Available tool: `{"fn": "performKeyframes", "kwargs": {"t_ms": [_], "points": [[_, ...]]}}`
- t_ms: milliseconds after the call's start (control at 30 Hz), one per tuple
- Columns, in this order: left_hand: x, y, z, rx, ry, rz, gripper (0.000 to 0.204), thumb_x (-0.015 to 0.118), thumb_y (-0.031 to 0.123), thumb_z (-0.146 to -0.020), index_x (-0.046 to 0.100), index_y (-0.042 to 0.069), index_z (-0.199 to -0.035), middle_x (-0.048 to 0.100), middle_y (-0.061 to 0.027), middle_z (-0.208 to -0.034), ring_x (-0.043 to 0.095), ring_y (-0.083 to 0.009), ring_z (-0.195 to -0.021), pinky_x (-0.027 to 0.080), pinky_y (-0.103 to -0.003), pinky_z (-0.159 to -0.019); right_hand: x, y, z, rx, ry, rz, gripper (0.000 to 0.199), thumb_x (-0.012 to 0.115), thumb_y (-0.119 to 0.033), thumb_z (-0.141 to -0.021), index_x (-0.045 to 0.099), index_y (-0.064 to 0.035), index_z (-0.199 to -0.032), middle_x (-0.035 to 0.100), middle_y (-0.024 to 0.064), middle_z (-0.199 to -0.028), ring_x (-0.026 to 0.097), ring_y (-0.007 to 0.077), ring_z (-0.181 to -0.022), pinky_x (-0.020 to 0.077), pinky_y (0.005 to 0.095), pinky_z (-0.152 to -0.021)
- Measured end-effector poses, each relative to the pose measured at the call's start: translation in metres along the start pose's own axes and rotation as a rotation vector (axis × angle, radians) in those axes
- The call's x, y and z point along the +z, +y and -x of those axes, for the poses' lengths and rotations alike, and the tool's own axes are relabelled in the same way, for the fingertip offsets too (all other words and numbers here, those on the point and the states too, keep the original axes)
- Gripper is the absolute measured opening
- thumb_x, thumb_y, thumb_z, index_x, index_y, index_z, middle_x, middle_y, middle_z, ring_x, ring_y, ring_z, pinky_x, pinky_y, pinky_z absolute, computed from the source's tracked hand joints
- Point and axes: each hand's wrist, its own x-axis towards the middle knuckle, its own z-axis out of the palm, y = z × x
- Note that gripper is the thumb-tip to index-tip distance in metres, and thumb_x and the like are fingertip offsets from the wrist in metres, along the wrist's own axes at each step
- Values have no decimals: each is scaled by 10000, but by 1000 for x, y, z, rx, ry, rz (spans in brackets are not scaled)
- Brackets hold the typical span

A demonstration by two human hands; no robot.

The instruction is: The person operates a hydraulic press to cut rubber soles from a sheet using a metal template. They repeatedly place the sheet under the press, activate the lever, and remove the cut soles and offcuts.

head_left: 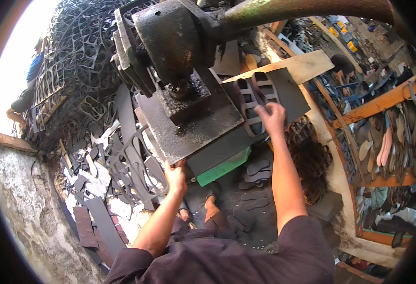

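Observation:
A heavy black press head with a square steel plate (194, 123) fills the upper middle. My left hand (176, 177) is closed at the plate's near left corner; what its fingers grip there is hidden. To the right of the plate, my right hand (273, 118) is closed with its fingertips on a sole-shaped metal cutting die (249, 108) with crossbars. A second rounded part of the die (263, 85) stands beside it. Both rest on a dark flat sheet (291, 92) that reaches out from under the plate. A green strip (224, 166) juts from the near edge.
Cut-out sheet scraps (82, 61) are heaped at the far left, with loose offcuts (99, 180) below them. Dark cut soles (257, 173) lie on the floor by my feet. A wooden rack (383, 109) holding soles stands at the right. Another person's arm (17, 116) shows at the far left.

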Motion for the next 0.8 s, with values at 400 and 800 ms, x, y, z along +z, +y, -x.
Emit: {"fn": "performKeyframes", "kwargs": {"t_ms": [400, 800], "points": [[-98, 41, 27, -186, -59, -41, 350, 772, 202, -951, 573, 46, -1193, 660, -21, -1032, 616, -108, -927, 519, -278, -847, -86, -169, 171, -6, -292, -645, 444, 806, -340, -863, 625, -66, -1162, 583, 96, -1188, 611, 206, -999, 521, 361, -853], [-139, 43, -32, -373, -381, 114, 398, 713, 161, -993, 631, -64, -1312, 697, -154, -1221, 683, -238, -1101, 597, -405, -899, 104, -235, 318, -471, -269, 12, 525, 876, -350, -729, 610, -49, -1067, 438, 311, -1456, 516, 467, -1265, 475, 531, -1043]]}}
